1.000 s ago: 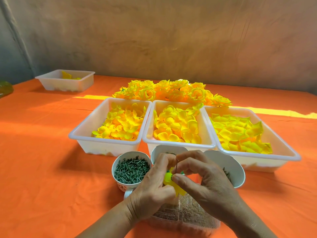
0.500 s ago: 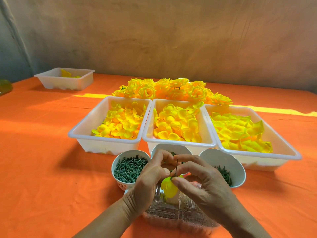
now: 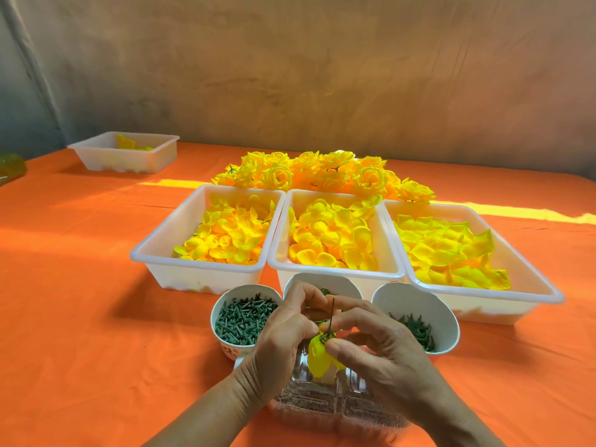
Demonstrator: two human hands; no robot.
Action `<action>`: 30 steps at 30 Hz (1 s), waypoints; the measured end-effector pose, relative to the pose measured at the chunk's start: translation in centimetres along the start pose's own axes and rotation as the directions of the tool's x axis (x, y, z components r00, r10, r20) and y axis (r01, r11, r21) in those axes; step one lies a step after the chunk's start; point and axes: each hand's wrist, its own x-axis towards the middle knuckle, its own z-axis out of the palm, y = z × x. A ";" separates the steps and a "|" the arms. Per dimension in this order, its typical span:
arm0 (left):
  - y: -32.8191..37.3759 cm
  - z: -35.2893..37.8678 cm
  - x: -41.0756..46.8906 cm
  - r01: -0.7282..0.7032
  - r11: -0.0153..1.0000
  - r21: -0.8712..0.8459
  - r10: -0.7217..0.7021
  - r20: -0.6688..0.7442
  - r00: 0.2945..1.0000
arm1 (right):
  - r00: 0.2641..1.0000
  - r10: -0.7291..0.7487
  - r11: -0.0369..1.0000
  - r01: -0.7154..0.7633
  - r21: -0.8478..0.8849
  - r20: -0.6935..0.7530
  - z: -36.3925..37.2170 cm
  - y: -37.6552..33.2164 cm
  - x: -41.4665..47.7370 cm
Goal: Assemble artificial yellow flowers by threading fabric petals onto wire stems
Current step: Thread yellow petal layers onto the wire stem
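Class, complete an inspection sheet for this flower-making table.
Surface: orange tablecloth, partly sunlit.
Job's things: three white plastic trays of yellow fabric petals; three white bowls, two showing green plastic parts; pile of finished yellow fabric flowers behind the trays; half-built yellow fabric flower on a dark wire stem.
Clutter: clear plastic container beneath the hands; spare white tray far left; unclear green object, left edge.
Hands: left hand and right hand both pinch the half-built flower.
Cables: nothing seen.
Surroundings: grey-brown plaster wall.
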 end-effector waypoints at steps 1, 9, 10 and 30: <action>0.1 0.0 0.0 0.002 1.000 0.004 -0.002 -0.001 1.000 | 1.000 0.025 0.998 -0.025 0.061 -0.011 -0.2 0.0 0.0; 1.2 -0.9 0.3 -0.043 0.991 0.126 0.024 0.148 0.989 | 0.972 0.168 0.954 -0.118 0.277 -0.164 -0.3 0.0 0.2; 1.4 -0.8 0.3 -0.088 0.962 0.260 0.045 0.168 0.985 | 0.972 0.163 0.957 -0.114 0.268 -0.167 -0.2 0.0 0.1; 1.3 1.8 -0.1 -0.001 0.603 0.798 0.047 -0.035 0.998 | 0.929 0.169 0.969 -0.096 0.226 -0.331 0.5 1.2 0.2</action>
